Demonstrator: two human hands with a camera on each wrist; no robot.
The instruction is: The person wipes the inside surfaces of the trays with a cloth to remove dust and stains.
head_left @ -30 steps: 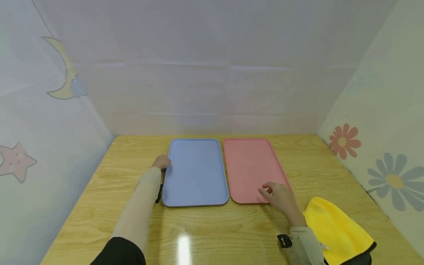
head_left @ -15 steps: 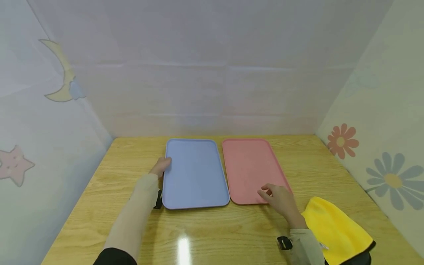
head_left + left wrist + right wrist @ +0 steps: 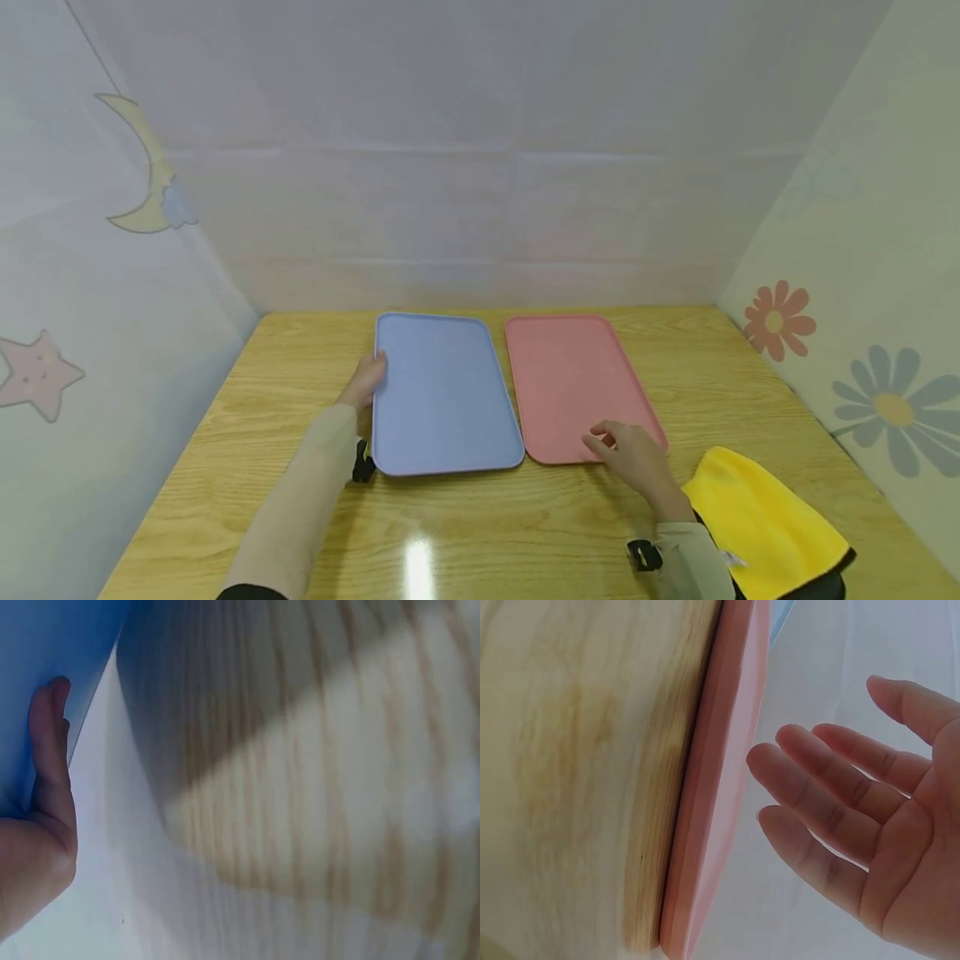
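Observation:
A blue tray [image 3: 446, 396] lies at the middle left of the table, its left side raised. My left hand [image 3: 365, 381] holds that left edge, thumb on the top rim. In the left wrist view, the fingers [image 3: 51, 735] of this hand lie along the tray's blue surface [image 3: 45, 645], above the wood. Beside it, a pink tray [image 3: 577, 383] rests flat on the table. Over its near right corner hovers my right hand [image 3: 633, 458], fingers loosely bent around nothing. In the right wrist view its fingers [image 3: 817, 787] point toward the pink tray's rim [image 3: 705, 802], apart from it.
A folded yellow cloth [image 3: 761, 517] with a dark edge lies by the right forearm. The wooden table [image 3: 480, 533] meets a pale back wall [image 3: 480, 208]. Side walls stand at left and right, printed with a moon [image 3: 146, 167] and flowers [image 3: 892, 408].
The left side of the blue tray has risen in my left hand, and the tray has shifted slightly toward me. My right hand has stayed almost still above the pink tray.

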